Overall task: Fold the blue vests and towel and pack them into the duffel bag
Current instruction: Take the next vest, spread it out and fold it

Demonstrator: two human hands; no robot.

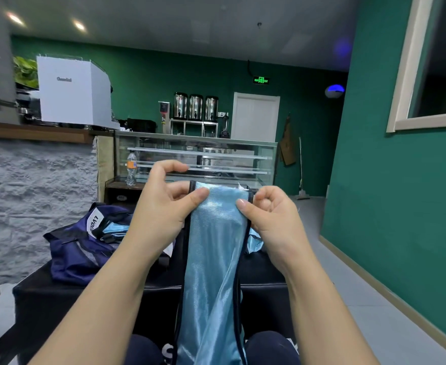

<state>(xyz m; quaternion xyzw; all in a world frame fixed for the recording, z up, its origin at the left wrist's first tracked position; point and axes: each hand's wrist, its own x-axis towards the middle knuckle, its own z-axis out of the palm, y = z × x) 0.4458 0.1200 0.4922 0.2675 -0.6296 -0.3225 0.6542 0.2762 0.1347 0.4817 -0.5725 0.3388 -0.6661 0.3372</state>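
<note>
The left hand point(164, 204) pinches the top left corner of a blue vest point(214, 259), thumb pressed on the front of the cloth and fingers curled behind its dark trim; the forefinger arches free above. The right hand point(266, 214) pinches the top right corner the same way, thumb on the front, the other fingers curled tightly into the palm behind the edge. Both hands are closed narrow on the cloth, neither one loose.

Between them the vest hangs as a narrow strip, down past the knees and out of the bottom of the view, so its lower end cannot be seen. It looks already doubled lengthwise, though the layers are hard to tell apart.

This seems to be the folding step for this vest: held up by its top edge and squared. The next move likely calls for bringing the top down to the bottom, or laying the strip on the black surface point(264, 291) to halve it.

Beyond the left hand, the navy bag point(77, 254) sits open on that surface, with blue cloth point(114, 230) already lying in its mouth.
</note>
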